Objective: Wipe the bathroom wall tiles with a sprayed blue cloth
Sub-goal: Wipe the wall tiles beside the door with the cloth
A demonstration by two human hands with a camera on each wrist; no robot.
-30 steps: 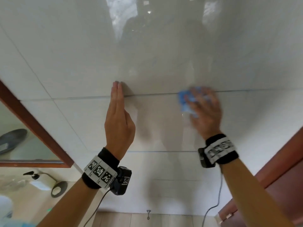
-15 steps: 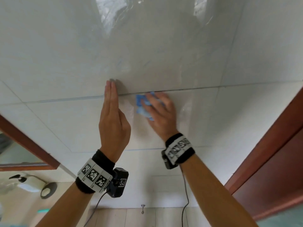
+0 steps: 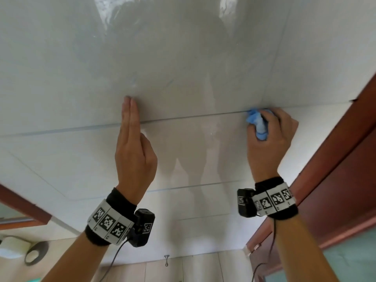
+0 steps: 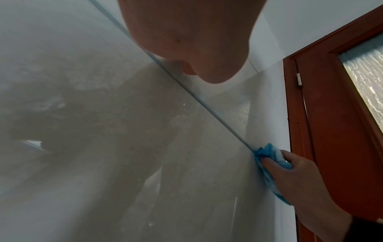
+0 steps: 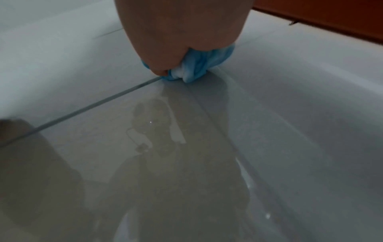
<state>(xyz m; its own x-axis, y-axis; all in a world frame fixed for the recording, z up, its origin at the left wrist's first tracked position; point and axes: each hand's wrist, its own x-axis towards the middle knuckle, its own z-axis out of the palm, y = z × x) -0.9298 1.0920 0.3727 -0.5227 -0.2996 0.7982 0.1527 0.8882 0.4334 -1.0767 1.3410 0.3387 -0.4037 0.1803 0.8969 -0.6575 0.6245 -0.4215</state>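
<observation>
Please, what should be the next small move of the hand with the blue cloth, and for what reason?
Probably sweep back left along the grout line. The right hand grips the bunched blue cloth against the wall tiles close beside the red-brown door frame, so little tile is left on that side. The left hand rests flat on the wall and marks how far the sweep can go.

Most of the cloth [image 3: 258, 124] is bunched out of sight inside the right hand [image 3: 270, 139]; only folds show left of the grip. In the right wrist view the hand's top is cut off. The left hand [image 3: 133, 151] hides its own palm, and the left wrist view crops it above.
</observation>
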